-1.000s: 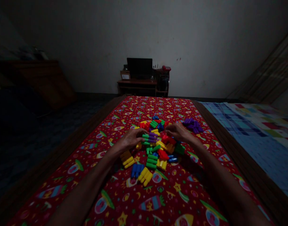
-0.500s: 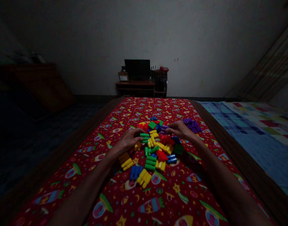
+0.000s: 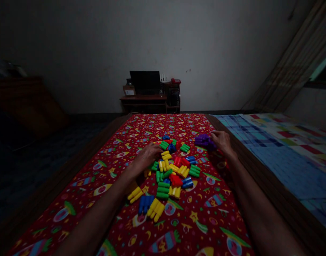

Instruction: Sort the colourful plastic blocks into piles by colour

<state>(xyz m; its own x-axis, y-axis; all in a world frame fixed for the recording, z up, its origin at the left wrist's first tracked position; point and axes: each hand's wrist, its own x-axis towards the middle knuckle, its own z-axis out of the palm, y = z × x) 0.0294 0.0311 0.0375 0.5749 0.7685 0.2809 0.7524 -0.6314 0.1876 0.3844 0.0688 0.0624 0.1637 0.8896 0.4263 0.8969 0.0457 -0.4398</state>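
Note:
Plastic blocks in several colours lie loosely on a red patterned cloth. My left hand reaches over the left side of the pile, beside a yellow block and a green block; its fingertips are too dark to show a hold. My right hand is at the right edge of a purple block group, its fingers closed against a purple piece. Nearer me lie a blue block and a yellow block.
Beyond the cloth's far edge stands a desk with a dark monitor and a red telephone. Blue and patchwork bedding lies to the right. A wooden cabinet stands at the left.
My right hand has moved right, from the pile to the purple group, and the purple block near it has left the pile. My left hand has shifted slightly. The view has turned right.

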